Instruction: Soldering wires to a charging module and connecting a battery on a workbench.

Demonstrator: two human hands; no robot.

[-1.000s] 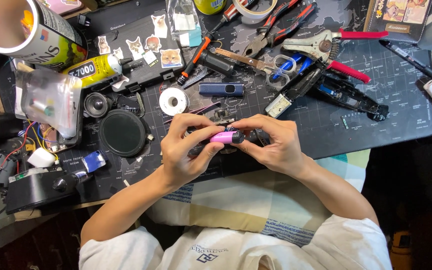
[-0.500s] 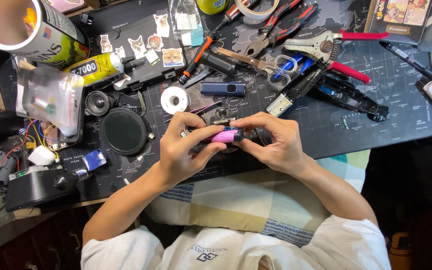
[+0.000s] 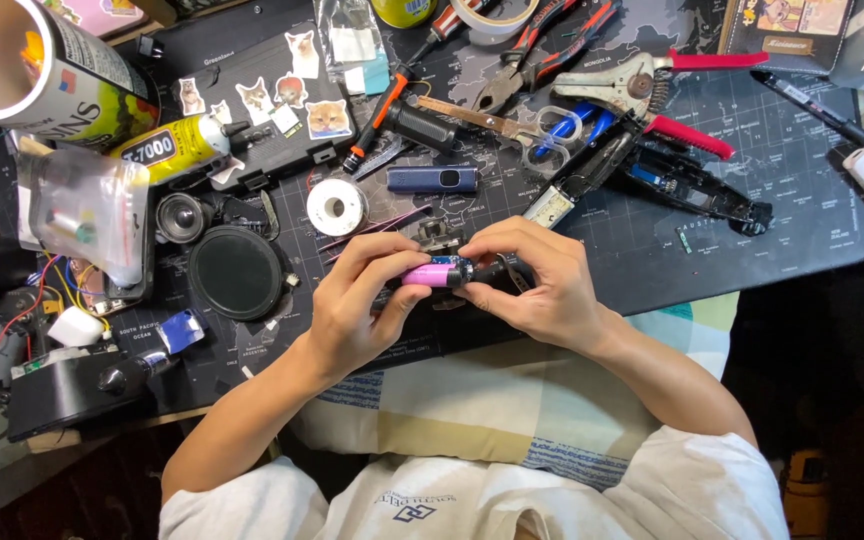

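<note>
Both hands meet over the front edge of a dark desk mat [image 3: 752, 230]. My left hand [image 3: 357, 305] pinches the left end of a small pink cylindrical battery [image 3: 432, 275] between thumb and fingers. My right hand [image 3: 537, 285] grips the battery's right end together with a small black part joined to it. A blue band shows where the pink cell meets the black part. The fingers hide most of the black part.
Behind the hands lie a solder spool [image 3: 336, 207], a dark blue stick-shaped device [image 3: 432, 179], tweezers, scissors, pliers and red-handled strippers [image 3: 687, 130]. A black round disc [image 3: 236, 271] and a small speaker [image 3: 181, 215] sit left. A yellow glue tube [image 3: 177, 147] and open can [image 3: 32, 70] stand far left.
The hands stay in the same spot; the fingers have shifted slightly around the pink battery, which sits a little lower and nearer the mat's edge.
</note>
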